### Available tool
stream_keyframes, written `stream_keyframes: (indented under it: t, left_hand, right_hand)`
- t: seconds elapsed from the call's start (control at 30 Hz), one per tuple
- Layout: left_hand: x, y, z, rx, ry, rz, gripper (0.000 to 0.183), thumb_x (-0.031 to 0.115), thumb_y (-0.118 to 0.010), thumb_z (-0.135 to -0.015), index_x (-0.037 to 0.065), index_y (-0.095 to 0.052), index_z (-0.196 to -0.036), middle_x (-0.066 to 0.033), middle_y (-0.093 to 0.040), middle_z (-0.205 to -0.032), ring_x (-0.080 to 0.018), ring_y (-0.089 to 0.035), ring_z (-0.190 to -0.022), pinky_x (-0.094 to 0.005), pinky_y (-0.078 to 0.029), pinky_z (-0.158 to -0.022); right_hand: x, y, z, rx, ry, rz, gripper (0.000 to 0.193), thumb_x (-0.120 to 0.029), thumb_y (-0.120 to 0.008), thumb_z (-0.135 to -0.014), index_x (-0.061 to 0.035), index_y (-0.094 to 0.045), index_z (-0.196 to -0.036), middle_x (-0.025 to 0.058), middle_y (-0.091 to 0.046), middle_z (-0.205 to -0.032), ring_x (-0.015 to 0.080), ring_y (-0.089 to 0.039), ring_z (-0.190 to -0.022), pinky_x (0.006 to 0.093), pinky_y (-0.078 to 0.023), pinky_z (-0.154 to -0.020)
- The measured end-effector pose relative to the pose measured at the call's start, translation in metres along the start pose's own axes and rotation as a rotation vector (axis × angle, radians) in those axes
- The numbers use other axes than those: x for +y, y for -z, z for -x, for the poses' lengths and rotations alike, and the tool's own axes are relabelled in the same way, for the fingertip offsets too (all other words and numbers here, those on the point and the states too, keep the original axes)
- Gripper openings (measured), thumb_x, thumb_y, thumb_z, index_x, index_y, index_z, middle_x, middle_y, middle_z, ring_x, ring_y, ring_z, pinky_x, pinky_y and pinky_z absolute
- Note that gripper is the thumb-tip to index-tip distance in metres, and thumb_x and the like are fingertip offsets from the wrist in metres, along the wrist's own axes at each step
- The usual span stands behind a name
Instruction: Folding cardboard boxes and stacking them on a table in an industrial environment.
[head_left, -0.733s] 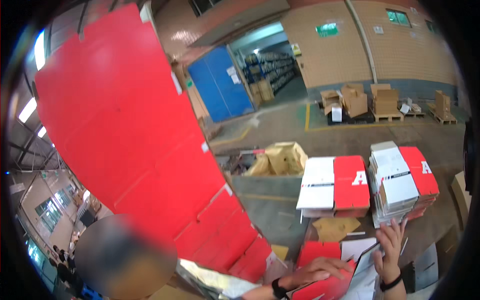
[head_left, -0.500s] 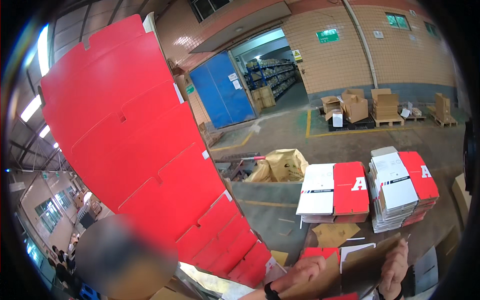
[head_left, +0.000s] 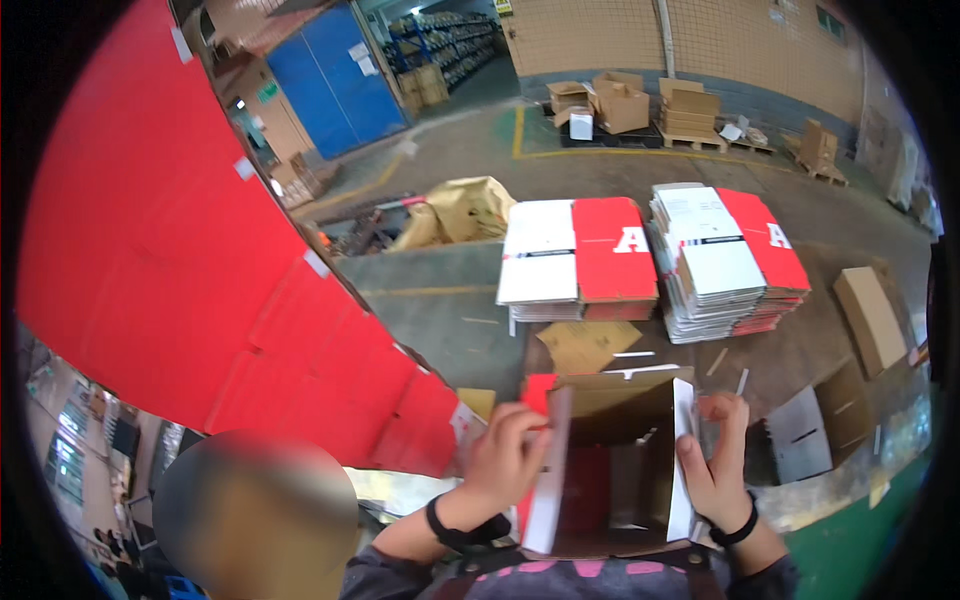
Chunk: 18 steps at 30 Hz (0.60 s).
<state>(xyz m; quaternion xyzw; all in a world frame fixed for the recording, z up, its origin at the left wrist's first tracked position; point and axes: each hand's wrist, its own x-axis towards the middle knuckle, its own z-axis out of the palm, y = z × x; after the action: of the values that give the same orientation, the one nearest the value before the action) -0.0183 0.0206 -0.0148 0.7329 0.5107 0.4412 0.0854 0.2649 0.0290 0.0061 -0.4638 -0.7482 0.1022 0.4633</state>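
An opened cardboard box (head_left: 548,505) stands in front of me, its mouth facing up and its side flaps raised. White and red show on its outside, brown on its inner walls. My left hand (head_left: 505,455) is closed at the left flap, fingers curled at its upper edge. On the opposite side, my right hand (head_left: 718,460) grips the right flap, with the thumb on the inner side and the fingers behind. Both wrists wear black bands.
A tall leaning stack of red cartons (head_left: 200,250) rises at my left. Two piles of flattened white-and-red boxes, a left pile (head_left: 540,250) and a right pile (head_left: 715,265), lie ahead. Brown cartons (head_left: 870,320) stand at the right. A yellowish sack (head_left: 465,210) sits beyond.
The view has tilted down and turned right. The brown panels between my hands now show as an opened box, seen from above, with both hands at its side flaps.
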Motion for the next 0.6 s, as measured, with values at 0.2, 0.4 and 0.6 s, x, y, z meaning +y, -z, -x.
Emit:
stream_keyframes:
  t: [0.2, 0.4, 0.6]
  left_hand:
    - [-0.032, -0.011, 0.040, 0.097, 0.205, 0.235, 0.021, 0.021, -0.061, -0.096, 0.007, -0.056, -0.110, -0.0108, -0.068, -0.089, -0.0216, -0.066, -0.092, -0.0365, -0.051, -0.076]
    - [0.008, 0.025, -0.019, -0.007, -0.599, 0.424, 0.042, 0.049, -0.050, -0.099, 0.009, -0.062, -0.091, -0.0093, -0.068, -0.093, -0.0263, -0.061, -0.109, -0.0462, -0.043, -0.098]
    - [0.019, 0.015, -0.054, -0.684, -0.820, 0.310, 0.042, 0.036, -0.064, -0.087, 0.008, -0.054, -0.058, -0.0067, -0.052, -0.062, -0.0273, -0.053, -0.062, -0.0398, -0.040, -0.066]
  right_hand:
    - [0.009, -0.025, 0.039, 0.181, -0.516, -0.476, 0.019, -0.004, -0.047, -0.101, -0.0060, -0.040, -0.119, -0.0005, -0.052, -0.073, 0.0066, -0.050, -0.067, 0.0222, -0.040, -0.059]
    - [0.145, -0.044, 0.140, -0.719, -0.276, -0.024, 0.025, -0.005, -0.061, -0.084, -0.0001, -0.062, -0.109, 0.0283, -0.064, -0.106, 0.0398, -0.064, -0.100, 0.0429, -0.051, -0.084]
    - [0.011, 0.031, -0.018, -0.030, 0.268, -0.021, 0.020, -0.023, -0.067, -0.088, -0.0054, -0.066, -0.098, 0.0134, -0.065, -0.101, 0.0360, -0.061, -0.105, 0.0475, -0.047, -0.096]
